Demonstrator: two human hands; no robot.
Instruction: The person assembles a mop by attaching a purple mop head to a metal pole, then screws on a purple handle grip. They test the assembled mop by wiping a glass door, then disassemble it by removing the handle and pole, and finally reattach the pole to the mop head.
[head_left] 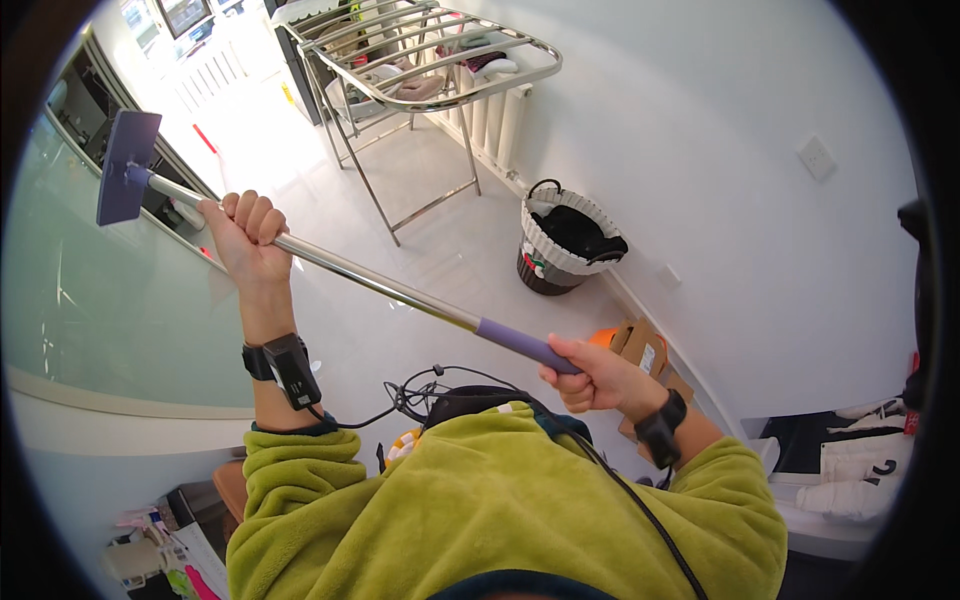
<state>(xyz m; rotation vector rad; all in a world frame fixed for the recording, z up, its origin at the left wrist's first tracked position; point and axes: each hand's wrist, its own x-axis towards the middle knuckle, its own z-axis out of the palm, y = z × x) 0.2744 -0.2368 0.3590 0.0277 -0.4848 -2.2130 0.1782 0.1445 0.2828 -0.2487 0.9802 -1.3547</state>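
A flat mop with a shiny metal pole (380, 288) slants across the view from upper left to lower right. Its rectangular purple head (125, 168) is raised at the far left, in front of a greenish glass panel (110, 300); whether it touches the glass I cannot tell. My left hand (248, 232) is wrapped round the pole a little below the head. At the other end, my right hand (592, 376) grips the purple handle sleeve (522, 342). Black straps with small devices sit on both wrists, and a cable runs from the left one.
A metal drying rack (440, 100) stands ahead on the pale tiled floor (390, 270), near a white radiator (495, 125). By the right wall are a grey and white basket (560, 250) and cardboard boxes (640, 350). A shelf with white items (850, 480) lies at lower right.
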